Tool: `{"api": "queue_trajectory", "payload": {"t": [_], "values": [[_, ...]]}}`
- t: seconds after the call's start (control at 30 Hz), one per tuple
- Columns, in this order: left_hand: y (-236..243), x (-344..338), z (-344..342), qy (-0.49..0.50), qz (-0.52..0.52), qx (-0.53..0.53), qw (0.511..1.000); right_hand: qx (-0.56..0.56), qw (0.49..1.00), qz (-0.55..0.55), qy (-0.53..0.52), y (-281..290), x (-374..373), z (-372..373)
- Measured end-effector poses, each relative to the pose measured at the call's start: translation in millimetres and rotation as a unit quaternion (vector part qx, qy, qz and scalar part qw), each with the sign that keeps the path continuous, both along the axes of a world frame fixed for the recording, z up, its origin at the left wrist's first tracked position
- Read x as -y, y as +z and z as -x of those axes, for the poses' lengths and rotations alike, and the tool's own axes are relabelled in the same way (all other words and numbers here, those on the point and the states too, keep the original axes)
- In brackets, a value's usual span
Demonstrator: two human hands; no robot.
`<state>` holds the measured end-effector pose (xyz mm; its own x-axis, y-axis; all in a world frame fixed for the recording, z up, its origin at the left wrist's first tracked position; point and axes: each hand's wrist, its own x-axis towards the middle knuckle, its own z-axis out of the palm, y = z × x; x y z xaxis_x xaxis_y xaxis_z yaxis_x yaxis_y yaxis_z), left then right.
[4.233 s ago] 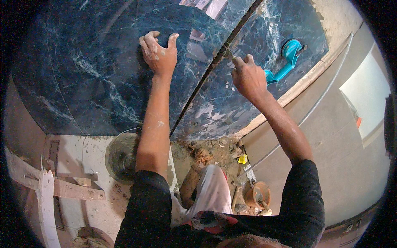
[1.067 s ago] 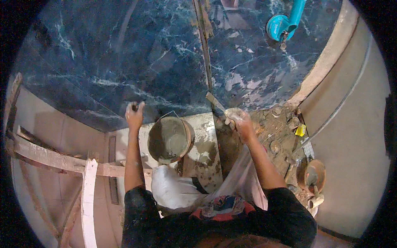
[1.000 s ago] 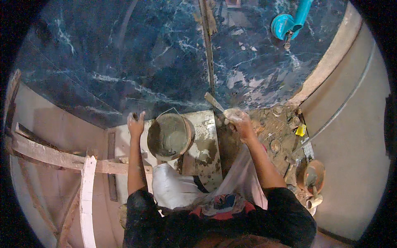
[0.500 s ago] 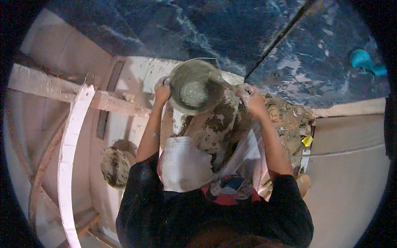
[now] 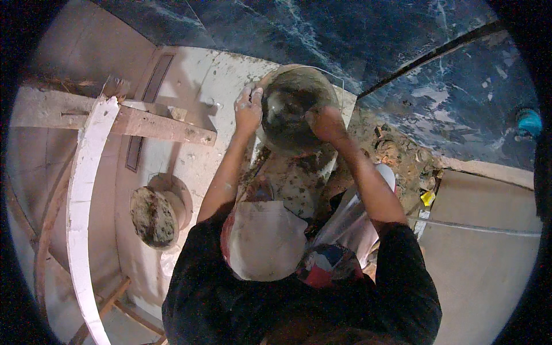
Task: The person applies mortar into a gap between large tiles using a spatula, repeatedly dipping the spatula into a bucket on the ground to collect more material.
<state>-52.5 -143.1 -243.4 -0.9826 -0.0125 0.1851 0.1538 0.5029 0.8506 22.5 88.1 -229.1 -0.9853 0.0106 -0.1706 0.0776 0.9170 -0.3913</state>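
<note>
A round, mortar-smeared bucket (image 5: 294, 86) with a thin wire handle stands in front of me, its mouth facing up toward me. Grey, wet-looking mortar lies inside, mostly in shadow. My left hand (image 5: 249, 109) grips the left rim, with its pale, dusty fingers curled against the side. Over the right part of the bucket's mouth, my right hand (image 5: 328, 124) is closed. Whatever it holds is hidden by the hand and the dark interior.
A second mortar-crusted round container (image 5: 154, 218) is at the left. A wooden beam (image 5: 167, 126) and pale upright board (image 5: 86, 190) stand left. Dark veined panels (image 5: 253, 34) lie ahead, with a teal object (image 5: 528, 123) at right. Rubble (image 5: 397, 150) lies right of the bucket.
My right hand has moved from beyond the bucket's right side to over its mouth. The left hand stays on the rim. The view has shifted, and the bucket appears farther right and higher.
</note>
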Motion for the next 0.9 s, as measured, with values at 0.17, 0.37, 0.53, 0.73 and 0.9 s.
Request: {"api": "queue_trajectory", "payload": {"t": [0.17,0.37,0.53,0.73,0.9], "values": [[-2,7,-4,-0.007,-0.029,-0.002,1.000,-0.104,0.993,-0.023,-0.049,-22,16,3],[3,-2,-8,-0.036,-0.001,-0.039,0.999,-0.144,0.989,-0.039,-0.019,-59,30,26],[0,2,-15,-0.046,-0.028,-0.033,0.998,-0.064,0.998,0.024,-0.004,-33,64,19],[13,0,-13,-0.075,-0.001,-0.059,0.995,0.037,0.991,-0.006,0.125,-15,70,11],[16,-9,-13,-0.076,-0.024,-0.033,0.996,-0.010,0.989,-0.012,0.146,-19,52,10]]}}
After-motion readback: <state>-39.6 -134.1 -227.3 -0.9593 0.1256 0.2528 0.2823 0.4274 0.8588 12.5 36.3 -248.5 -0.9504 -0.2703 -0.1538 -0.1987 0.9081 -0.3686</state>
